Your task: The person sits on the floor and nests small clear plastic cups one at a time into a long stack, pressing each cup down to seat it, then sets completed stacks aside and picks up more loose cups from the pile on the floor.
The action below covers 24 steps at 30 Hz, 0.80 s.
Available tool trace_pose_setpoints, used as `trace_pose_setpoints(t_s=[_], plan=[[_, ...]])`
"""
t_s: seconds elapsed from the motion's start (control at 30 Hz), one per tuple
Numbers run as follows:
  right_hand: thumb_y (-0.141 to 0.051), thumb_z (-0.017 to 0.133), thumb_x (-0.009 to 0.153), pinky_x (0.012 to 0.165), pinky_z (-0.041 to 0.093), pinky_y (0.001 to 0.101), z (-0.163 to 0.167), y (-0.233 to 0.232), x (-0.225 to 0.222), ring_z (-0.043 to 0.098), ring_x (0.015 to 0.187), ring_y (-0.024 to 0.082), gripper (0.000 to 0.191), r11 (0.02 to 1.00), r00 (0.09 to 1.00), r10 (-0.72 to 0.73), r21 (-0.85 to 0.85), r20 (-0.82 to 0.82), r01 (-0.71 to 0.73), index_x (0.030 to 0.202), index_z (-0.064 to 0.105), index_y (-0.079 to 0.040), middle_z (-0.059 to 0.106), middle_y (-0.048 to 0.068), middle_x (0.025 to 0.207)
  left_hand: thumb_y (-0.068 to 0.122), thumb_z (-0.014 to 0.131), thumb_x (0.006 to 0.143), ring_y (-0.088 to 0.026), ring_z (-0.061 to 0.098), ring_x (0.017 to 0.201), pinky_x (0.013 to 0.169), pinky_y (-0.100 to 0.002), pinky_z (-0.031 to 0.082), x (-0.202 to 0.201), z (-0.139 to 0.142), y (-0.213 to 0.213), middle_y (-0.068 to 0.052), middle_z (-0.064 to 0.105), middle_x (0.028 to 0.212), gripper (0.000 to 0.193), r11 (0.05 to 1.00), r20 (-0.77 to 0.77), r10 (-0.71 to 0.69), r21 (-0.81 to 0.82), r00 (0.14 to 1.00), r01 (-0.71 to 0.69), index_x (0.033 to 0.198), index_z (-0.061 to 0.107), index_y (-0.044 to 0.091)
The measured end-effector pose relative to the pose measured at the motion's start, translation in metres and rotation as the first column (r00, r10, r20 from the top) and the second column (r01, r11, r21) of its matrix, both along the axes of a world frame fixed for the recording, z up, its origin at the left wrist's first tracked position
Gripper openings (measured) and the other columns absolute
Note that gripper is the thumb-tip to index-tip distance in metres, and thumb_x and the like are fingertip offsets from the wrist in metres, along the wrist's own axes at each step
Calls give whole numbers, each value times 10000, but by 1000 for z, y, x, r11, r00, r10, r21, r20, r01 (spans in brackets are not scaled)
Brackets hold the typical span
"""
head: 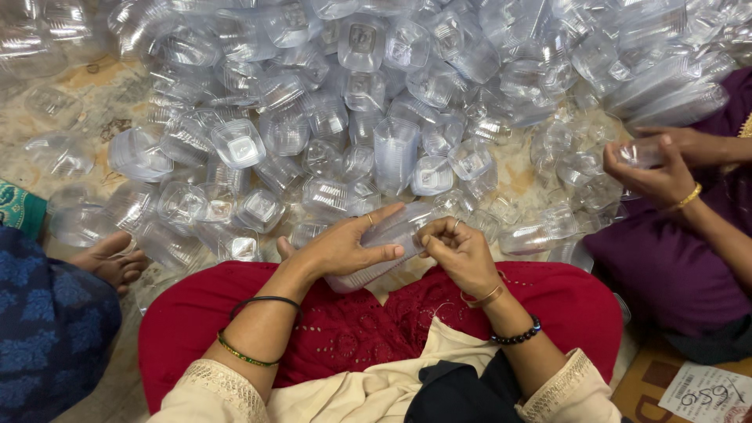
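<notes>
Sitting with red-clothed knees drawn up, the person holds a nested stack of clear plastic cups across the lap, and every place below is given from that stack. The left hand wraps it from the near side, fingers curled over the top and thumb laid along the wall, so the grasp is closed round the stack. The right hand meets the stack's right end with its fingers bent tight and pinched at the rim of the outermost cup; exactly how much of the rim they hold is hidden by the knuckles. The stack lies tilted, its lower end resting toward the left knee, and each cup in it holds only the next cup.

Beyond the stack, spreading to the far edge of view, lies a big heap of loose clear cups, some upright, some tipped, several slipped into one another; none shows anything inside but other cups. Just past the stack, one short column of nested cups stands upright in the heap.

To the right of the stack, another person in purple holds a single clear cup between both hands. To the left of the stack, a bare foot rests on the floor beside blue patterned cloth.
</notes>
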State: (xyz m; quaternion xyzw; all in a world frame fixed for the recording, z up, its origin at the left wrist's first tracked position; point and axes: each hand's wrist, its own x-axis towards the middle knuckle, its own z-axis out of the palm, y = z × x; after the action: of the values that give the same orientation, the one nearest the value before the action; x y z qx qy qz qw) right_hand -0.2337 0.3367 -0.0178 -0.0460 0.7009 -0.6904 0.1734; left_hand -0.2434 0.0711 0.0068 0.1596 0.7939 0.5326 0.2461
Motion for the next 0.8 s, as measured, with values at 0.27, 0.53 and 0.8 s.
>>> trace_pose_setpoints(t_s=[0.27, 0.53, 0.8], plan=[[-148, 630, 976, 892, 578, 384, 20, 19, -9, 723, 1002, 254, 258, 893, 958, 21, 436, -285, 110, 1157, 682, 28, 748, 134, 1082, 623, 684, 838, -336, 524, 1392, 1131, -428, 419, 10, -4, 12, -209, 537, 1499, 907, 983, 113, 107, 138, 988, -122, 1575, 386, 186], [-291, 460, 1115, 949, 457, 323, 40, 3, 51, 561, 1070, 148, 383, 982, 974, 138, 154, -179, -111, 1287, 636, 3, 641, 68, 1129, 539, 634, 839, -361, 580, 1310, 1036, -463, 503, 56, 33, 41, -156, 506, 1512, 833, 886, 510, 102, 344, 854, -311, 1556, 388, 195], [-288, 501, 1075, 809, 484, 259, 66, 22, 121, 551, 890, 73, 369, 972, 962, 198, 162, -188, -168, 1165, 696, 12, 621, -29, 927, 542, 580, 914, -267, 468, 1419, 1158, -362, 333, 159, 67, 73, -140, 496, 1550, 798, 837, 558, 264, 273, 787, -475, 1580, 338, 177]])
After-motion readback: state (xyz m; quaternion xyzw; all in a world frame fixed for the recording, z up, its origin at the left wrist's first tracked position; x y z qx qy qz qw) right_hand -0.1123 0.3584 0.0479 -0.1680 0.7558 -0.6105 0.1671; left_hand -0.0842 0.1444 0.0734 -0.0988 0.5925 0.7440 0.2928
